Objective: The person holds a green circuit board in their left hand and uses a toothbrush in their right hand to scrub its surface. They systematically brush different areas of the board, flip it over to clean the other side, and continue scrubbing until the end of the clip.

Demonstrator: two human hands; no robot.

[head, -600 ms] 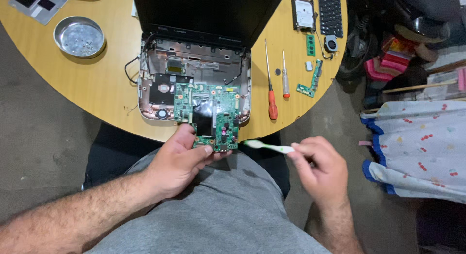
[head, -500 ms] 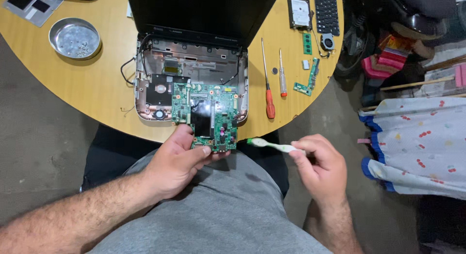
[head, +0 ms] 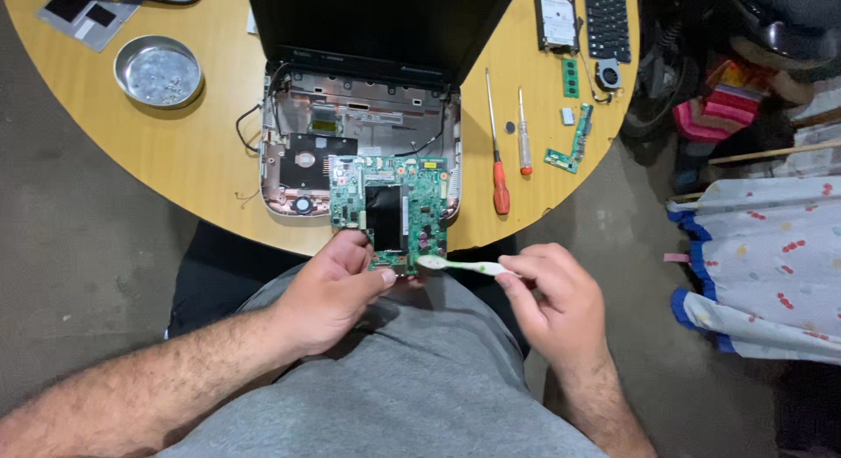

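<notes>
At the near edge of the round wooden table (head: 201,160), the left hand (head: 337,292) is gripping the lower end of a green motherboard (head: 390,208), thumb and fingers closing on its near edge while the board's far end is leaning over the opened laptop base (head: 350,134). The board is extending away from the grip, up and slightly to the right, so most of its surface is standing clear of the fingers. The right hand (head: 556,296) is pinching the handle of a white and green toothbrush (head: 460,265); the brush is lying nearly level, its head pointing left and touching the board's near right corner, just beside the left thumb. The laptop's dark screen (head: 377,24) is standing open beyond the base. To the far left a round metal bowl (head: 159,71) is sitting on the table. To the right of the laptop, a red-handled screwdriver (head: 496,151) and a smaller screwdriver (head: 523,134) are lying side by side, with a small green circuit strip (head: 574,143), a memory module (head: 570,77), a hard drive (head: 557,18) and a black keyboard (head: 607,20) farther right and farther away.
</notes>
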